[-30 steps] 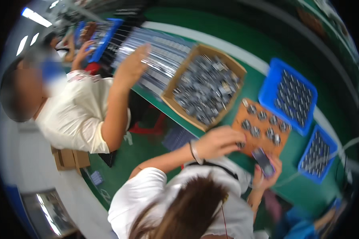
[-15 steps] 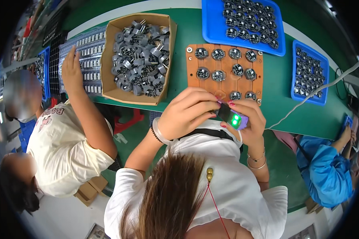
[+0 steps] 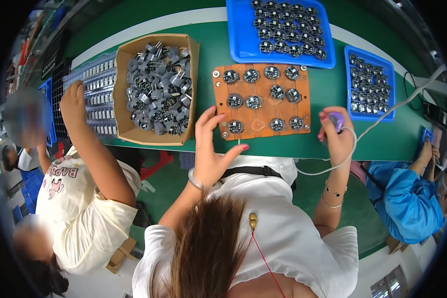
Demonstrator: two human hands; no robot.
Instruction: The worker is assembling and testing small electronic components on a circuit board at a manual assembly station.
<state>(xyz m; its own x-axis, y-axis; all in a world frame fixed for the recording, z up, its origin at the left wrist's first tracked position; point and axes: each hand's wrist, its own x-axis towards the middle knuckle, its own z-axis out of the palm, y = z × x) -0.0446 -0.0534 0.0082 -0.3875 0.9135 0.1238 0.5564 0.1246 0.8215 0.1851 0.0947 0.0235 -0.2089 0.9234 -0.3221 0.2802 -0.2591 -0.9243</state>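
A brown fixture board [image 3: 264,113] lies on the green table with several round black circuit modules [image 3: 254,102] in its sockets. The front-row socket second from the left holds no module. Beside the board's front left corner is my left hand [image 3: 211,146], fingers and thumb spread, near a module [image 3: 235,127] in that corner. Off the board's right side, my right hand [image 3: 338,136] is curled round a purple handheld device [image 3: 336,120] with a white cable trailing from it. My fingers cover most of the device, and its display is hidden.
A cardboard box [image 3: 194,89] of grey cylindrical parts with pins stands left of the board. Blue trays of modules lie behind [image 3: 243,47] and to the right [image 3: 369,115]. A grey cable [image 3: 407,105] crosses the right side. Co-workers sit on both sides; one arm [image 3: 97,144] reaches toward clear packs [image 3: 98,94].
My hands have parted: the left moved to the board's front left, the right carried the purple device rightward. Its lit green display no longer shows. The whole view has shifted slightly.
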